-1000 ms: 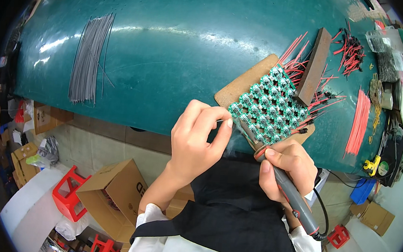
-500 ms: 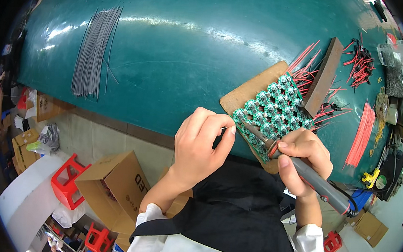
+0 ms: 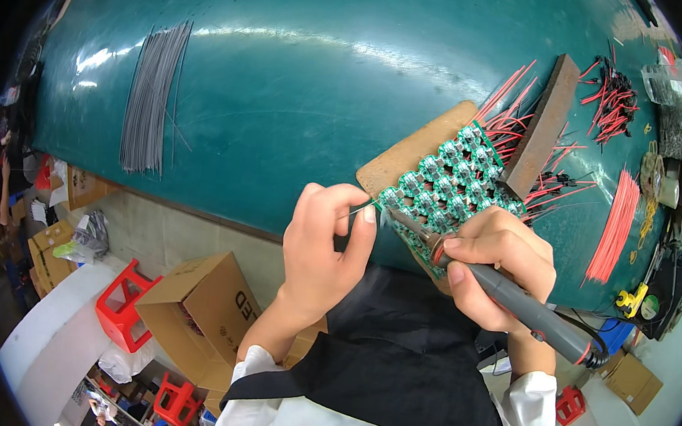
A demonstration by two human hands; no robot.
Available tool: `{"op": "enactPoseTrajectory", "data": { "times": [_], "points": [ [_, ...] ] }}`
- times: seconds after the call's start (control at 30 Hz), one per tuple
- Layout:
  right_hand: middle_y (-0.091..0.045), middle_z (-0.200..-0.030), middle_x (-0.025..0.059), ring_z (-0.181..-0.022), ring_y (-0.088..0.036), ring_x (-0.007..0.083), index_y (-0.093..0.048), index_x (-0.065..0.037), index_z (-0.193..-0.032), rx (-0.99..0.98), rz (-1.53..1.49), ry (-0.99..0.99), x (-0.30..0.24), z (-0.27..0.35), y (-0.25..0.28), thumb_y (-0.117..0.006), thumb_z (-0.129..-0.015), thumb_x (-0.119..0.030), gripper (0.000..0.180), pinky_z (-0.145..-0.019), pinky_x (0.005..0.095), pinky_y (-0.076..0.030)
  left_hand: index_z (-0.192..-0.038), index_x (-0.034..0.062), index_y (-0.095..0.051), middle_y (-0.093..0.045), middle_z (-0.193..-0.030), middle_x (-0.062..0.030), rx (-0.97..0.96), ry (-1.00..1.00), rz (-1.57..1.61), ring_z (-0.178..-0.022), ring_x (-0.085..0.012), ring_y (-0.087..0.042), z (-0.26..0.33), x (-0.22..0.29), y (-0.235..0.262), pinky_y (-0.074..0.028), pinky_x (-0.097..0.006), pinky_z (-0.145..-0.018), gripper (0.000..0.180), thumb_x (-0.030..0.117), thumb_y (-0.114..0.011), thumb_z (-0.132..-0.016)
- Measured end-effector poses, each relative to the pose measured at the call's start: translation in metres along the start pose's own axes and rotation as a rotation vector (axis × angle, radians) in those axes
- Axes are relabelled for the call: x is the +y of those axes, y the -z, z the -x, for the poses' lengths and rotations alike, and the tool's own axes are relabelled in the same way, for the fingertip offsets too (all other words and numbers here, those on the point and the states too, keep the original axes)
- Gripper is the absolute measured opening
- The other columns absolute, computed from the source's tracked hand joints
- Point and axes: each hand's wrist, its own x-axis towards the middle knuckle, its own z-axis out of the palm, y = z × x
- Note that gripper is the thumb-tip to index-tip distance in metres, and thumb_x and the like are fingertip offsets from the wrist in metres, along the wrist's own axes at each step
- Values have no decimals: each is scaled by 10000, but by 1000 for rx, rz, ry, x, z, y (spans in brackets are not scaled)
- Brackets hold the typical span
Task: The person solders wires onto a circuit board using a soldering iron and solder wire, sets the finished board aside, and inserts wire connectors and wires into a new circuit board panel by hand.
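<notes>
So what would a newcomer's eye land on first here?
The green circuit-board panel on a brown board at the table's near edge, where the right hand holds a soldering iron and the left hand pinches a thin wire. Then the red wires to the right and the grey wire bundle far left.

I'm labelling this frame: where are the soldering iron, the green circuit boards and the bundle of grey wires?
soldering iron [image 3: 527, 309], head view, on its dark handle.
green circuit boards [image 3: 451, 182], head view, middle of the panel.
bundle of grey wires [image 3: 151, 98], head view, mid-bundle.

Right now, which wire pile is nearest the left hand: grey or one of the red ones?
The grey wires, a lone flat bundle on the green table up-left of the left hand. The red wires all lie right of the board.
</notes>
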Motion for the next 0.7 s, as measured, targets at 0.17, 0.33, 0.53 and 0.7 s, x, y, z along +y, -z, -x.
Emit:
{"op": "enactPoseTrajectory", "data": {
  "times": [0.17, 0.33, 0.53, 0.7],
  "points": [
    [-636, -714, 109, -604, -614, 204, -656, 27, -860, 106, -80, -15, 7, 7, 14, -683, -712, 25, 151, -560, 294, -491, -900, 81, -607, -541, -809, -40, -38, -231, -52, -613, -156, -516, -11, 6, -5, -411, -294, -537, 168, 4, -710, -793],
    [-636, -718, 113, -605, -618, 210, -657, 22, -858, 70, -38, -35, 10, 2, 14, -680, -707, 30, 153, -564, 298, -492, -870, 97, -616, -539, -789, -28, -56, -250, -133, -609, -168, -527, -15, 5, -14, -413, -308, -532, 168, 20, -724, -766],
    [-624, -690, 108, -595, -609, 226, -651, 17, -844, 35, -44, 49, 14, -2, 15, -692, -666, 23, 183, -545, 312, -481, -862, 102, -626, -528, -759, -21, -126, -215, -221, -547, -164, -493, -18, 12, -12, -389, -302, -474, 145, 29, -724, -784],
    [-616, -687, 110, -586, -601, 222, -646, 26, -842, 80, -34, 54, 17, -2, 26, -687, -678, 16, 170, -530, 318, -479, -890, 97, -620, -524, -749, -26, -41, -159, -149, -540, -147, -479, -24, 21, -13, -387, -295, -467, 153, 8, -707, -801]
  ]
}}
